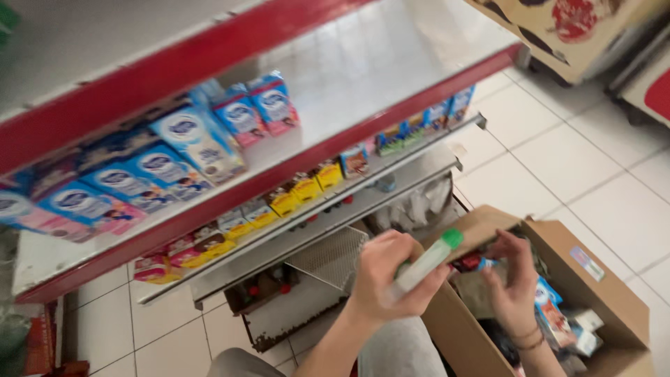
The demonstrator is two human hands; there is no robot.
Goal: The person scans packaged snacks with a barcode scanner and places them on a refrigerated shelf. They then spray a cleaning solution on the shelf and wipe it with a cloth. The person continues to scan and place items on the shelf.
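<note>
L hand (391,276) clamped on green-capped tube (426,262); R hand (513,283) spread open inside cardboard box (600,290).

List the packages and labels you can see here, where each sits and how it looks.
Blue and white cartons: middle shelf, rectangular.
Small yellow packs: lower shelf, boxy.
Cardboard box: on the floor, brown, open.
White sticker: on the box's flap.
Green-capped white tube: in the left hand.

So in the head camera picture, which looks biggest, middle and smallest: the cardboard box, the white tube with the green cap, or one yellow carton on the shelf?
1. Cardboard box
2. White tube
3. Yellow carton, though it is farther away
</note>
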